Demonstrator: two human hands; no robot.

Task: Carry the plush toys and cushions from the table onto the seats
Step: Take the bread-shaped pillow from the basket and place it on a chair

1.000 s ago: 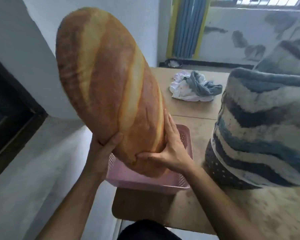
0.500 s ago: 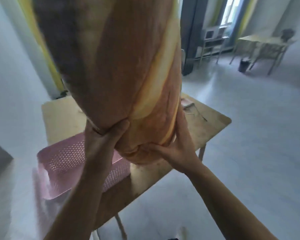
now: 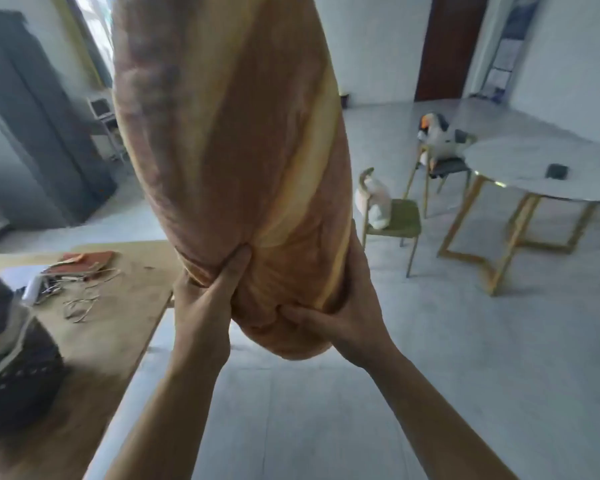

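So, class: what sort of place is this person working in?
Probably a home dining area: a round marble-topped table with gold legs, a green-seated chair, and a plain wooden table.

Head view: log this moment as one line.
hands: both grip bread cushion low end | left hand | right hand | cushion: upright, airborne | chairs: two, each holding a plush

Round marble-top table [image 3: 520, 168] standing right on gold legs, dark phone-like item [image 3: 556, 171] lying on it. Brown door [image 3: 451, 46] showing behind. Red-brown notebook [image 3: 87, 261] and scattered scraps [image 3: 80, 303] lying at left.
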